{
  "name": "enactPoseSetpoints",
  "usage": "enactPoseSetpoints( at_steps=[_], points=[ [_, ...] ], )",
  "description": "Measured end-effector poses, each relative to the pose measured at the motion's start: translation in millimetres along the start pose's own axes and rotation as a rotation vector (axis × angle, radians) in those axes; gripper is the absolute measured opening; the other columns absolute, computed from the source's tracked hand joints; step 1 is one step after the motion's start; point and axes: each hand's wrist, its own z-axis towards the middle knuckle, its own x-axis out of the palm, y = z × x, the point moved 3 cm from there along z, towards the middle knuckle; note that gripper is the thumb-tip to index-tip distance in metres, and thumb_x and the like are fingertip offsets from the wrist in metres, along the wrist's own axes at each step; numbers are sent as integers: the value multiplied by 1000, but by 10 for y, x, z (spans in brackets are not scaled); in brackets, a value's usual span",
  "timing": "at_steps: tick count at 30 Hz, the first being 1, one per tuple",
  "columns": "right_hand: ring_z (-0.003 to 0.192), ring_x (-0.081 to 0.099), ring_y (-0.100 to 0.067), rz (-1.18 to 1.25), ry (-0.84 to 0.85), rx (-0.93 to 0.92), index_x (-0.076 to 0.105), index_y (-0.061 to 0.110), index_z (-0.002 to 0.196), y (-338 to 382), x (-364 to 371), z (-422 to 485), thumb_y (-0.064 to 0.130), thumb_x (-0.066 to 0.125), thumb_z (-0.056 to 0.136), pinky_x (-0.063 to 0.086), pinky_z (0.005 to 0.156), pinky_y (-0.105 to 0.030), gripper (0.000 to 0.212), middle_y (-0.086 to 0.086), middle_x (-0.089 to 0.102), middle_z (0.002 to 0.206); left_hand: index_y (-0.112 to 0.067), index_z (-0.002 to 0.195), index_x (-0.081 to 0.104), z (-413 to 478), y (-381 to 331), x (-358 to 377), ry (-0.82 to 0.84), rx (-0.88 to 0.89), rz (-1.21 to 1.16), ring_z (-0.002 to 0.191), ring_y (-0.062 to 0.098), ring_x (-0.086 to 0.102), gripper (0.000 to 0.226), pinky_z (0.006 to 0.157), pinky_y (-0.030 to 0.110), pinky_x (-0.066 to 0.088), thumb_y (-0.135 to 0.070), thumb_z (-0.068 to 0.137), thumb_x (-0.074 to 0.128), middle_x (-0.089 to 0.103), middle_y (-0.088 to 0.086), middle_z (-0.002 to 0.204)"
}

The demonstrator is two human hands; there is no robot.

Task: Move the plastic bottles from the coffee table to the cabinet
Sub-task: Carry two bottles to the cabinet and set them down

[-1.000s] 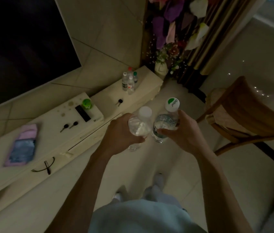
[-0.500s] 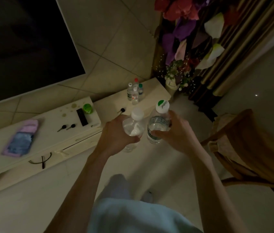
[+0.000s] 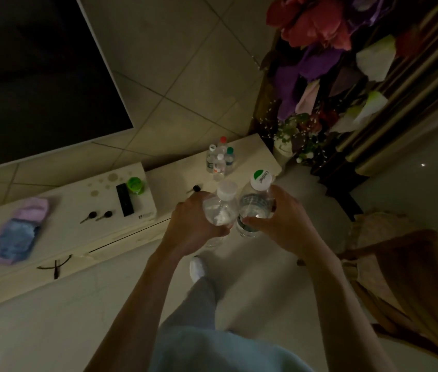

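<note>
My left hand [image 3: 193, 224] grips a clear plastic bottle with a plain white cap [image 3: 220, 208]. Beside it, my right hand [image 3: 285, 224] grips a second clear bottle whose white cap bears a green mark [image 3: 255, 200]. Both bottles are upright, held side by side in front of me, above the floor just short of the low white cabinet [image 3: 250, 157]. Several small bottles [image 3: 219, 159] stand in a cluster on the cabinet's right end, beyond my hands. The coffee table is out of view.
On the cabinet lie a pink and blue pouch [image 3: 16, 234], glasses [image 3: 55, 267], keys [image 3: 97, 216], a black remote [image 3: 124, 198] and a green cup [image 3: 135, 184]. A large dark TV [image 3: 32, 71] hangs above. Flowers [image 3: 320, 63] stand right of the cabinet; a wooden chair [image 3: 406, 277] is at right.
I have walked closer to the cabinet with both bottles still in my hands. The cabinet and its bottle cluster now sit nearer, and the chair has slid toward the lower right.
</note>
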Motion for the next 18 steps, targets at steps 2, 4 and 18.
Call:
enactPoseSetpoints(
  at_steps=[2, 4, 18],
  points=[
    [93, 57, -3, -2, 22, 22, 47, 32, 118, 5, -11, 299, 41, 82, 68, 46, 75, -20, 63, 15, 55, 105, -22, 126, 54, 313, 10, 11, -5, -21, -26, 104, 16, 60, 76, 82, 25, 44, -38, 59, 86, 65, -2, 119],
    [93, 57, -4, -5, 39, 45, 47, 31, 117, 21, -42, 602, 39, 83, 68, 45, 73, -18, 62, 13, 56, 106, -21, 127, 52, 612, 14, 21, -21, -37, -46, 108, 17, 59, 76, 83, 24, 41, -35, 60, 86, 64, -1, 121],
    [89, 55, 0, 17, 110, 144, 46, 33, 112, -43, -219, 1976, 36, 83, 67, 40, 68, -13, 58, 14, 58, 104, -16, 131, 47, 1867, -11, 57, 30, -142, -67, 115, 21, 56, 77, 93, 27, 40, -28, 65, 85, 60, 3, 127]
  ],
)
